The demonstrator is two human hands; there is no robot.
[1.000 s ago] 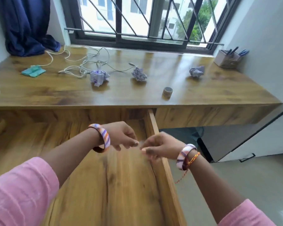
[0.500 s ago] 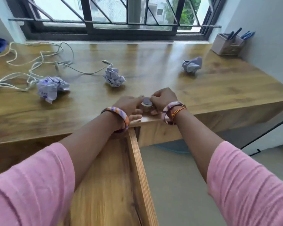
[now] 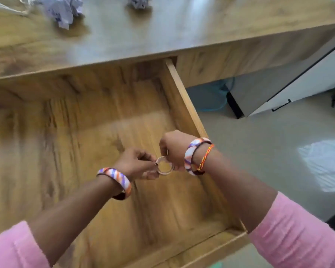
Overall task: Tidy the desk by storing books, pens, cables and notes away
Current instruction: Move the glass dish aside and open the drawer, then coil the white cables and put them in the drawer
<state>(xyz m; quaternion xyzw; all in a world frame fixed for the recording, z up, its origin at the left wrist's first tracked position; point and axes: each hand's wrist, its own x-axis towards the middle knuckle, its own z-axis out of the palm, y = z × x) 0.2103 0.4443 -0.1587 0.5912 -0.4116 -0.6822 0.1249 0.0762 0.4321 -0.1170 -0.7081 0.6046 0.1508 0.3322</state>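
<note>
Cable: a pale, tangled cord [image 3: 6, 7] lay at the desk's eleven o'clock corner, not yet stored.
Paper balls: a crumpled white-and-purple paper ball [image 3: 63, 10] sat at about eleven o'clock on the brown wooden desk top [image 3: 182, 29]; a second crumpled ball [image 3: 138, 1] sat near twelve, cut by the frame edge. Both remained out.
Drawer: the open wooden drawer [image 3: 184, 105] filled the lower half, its floor bare where visible.
Left hand: the left hand [image 3: 135, 164] was over the drawer's right part, fingers curled, pinching the nine o'clock side of the roll.
Tape roll: a small, thin, pale ring-shaped tape roll [image 3: 164, 165] was held between both hands above the drawer floor; whether it touched the floor could not be told.
Right hand: the right hand [image 3: 175, 147] gripped the roll's three o'clock side, fingers curled round it.
Progress: judged early-to-middle; the roll was nearly stowed, while cable and papers were left. Books and pens were not in view.
</note>
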